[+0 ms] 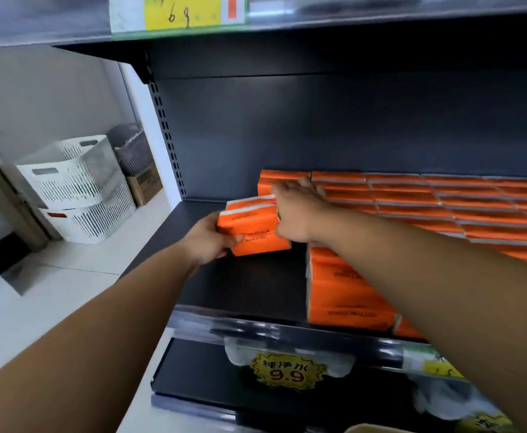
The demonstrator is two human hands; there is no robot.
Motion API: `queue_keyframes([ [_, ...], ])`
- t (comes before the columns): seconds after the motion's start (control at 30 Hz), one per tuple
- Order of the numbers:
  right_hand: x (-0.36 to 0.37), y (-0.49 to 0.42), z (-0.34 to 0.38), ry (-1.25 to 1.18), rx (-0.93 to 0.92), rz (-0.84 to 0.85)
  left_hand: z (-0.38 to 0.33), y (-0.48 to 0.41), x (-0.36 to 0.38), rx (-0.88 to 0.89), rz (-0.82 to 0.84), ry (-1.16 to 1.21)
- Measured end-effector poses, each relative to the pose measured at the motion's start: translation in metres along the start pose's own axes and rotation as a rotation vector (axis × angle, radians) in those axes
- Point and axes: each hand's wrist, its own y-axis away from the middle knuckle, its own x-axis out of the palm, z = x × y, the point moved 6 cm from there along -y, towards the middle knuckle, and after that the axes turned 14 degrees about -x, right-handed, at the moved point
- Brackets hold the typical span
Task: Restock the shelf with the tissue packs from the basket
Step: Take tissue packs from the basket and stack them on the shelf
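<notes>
I hold two orange tissue packs [252, 229] above the dark shelf [224, 285]. My left hand [207, 237] grips their left end, thumb on the front face. My right hand [296, 210] is curled against their right end, next to a stack of orange packs [282, 179] at the shelf's back. Rows of stacked orange packs [443, 207] fill the shelf to the right, with a front stack [346, 292] under my right forearm. The basket that held the packs is not in view.
The shelf's left part is bare dark metal. Two stacked white slotted baskets [77, 189] stand on the pale floor at left, with a dark basket [130, 148] on a cardboard box behind. A yellow 9.9 price tag [287, 371] hangs on the shelf's front rail; another shelf sits overhead.
</notes>
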Motion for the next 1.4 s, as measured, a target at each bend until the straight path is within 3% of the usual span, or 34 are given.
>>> queue_keyframes([
  [0.17,0.012,-0.009,-0.020,0.050,0.130,0.102,-0.012,-0.020,0.017,0.086,-0.036,-0.122],
  [0.3,0.011,-0.016,-0.030,0.114,0.158,0.068,-0.024,-0.027,0.026,0.125,-0.094,-0.232],
  [0.63,0.011,-0.021,-0.048,0.047,0.280,0.083,-0.037,-0.041,0.053,-0.022,-0.160,-0.236],
  [0.87,0.015,-0.022,-0.051,-0.085,0.260,0.082,-0.040,-0.037,0.051,-0.056,-0.192,-0.261],
  [1.03,0.009,-0.007,-0.065,-0.166,0.167,0.017,-0.058,-0.022,0.051,0.030,-0.202,-0.238],
  [1.17,-0.008,0.023,-0.083,-0.168,0.098,-0.094,-0.090,0.004,0.062,0.218,-0.267,-0.429],
  [1.23,-0.019,0.045,-0.090,-0.136,0.057,-0.129,-0.102,0.018,0.072,0.245,-0.298,-0.553],
  [1.33,-0.031,0.082,-0.103,-0.082,0.043,-0.137,-0.123,0.045,0.082,0.252,-0.505,-0.849],
  [1.4,-0.040,0.108,-0.114,-0.056,0.064,-0.136,-0.134,0.062,0.093,0.271,-0.526,-0.906],
])
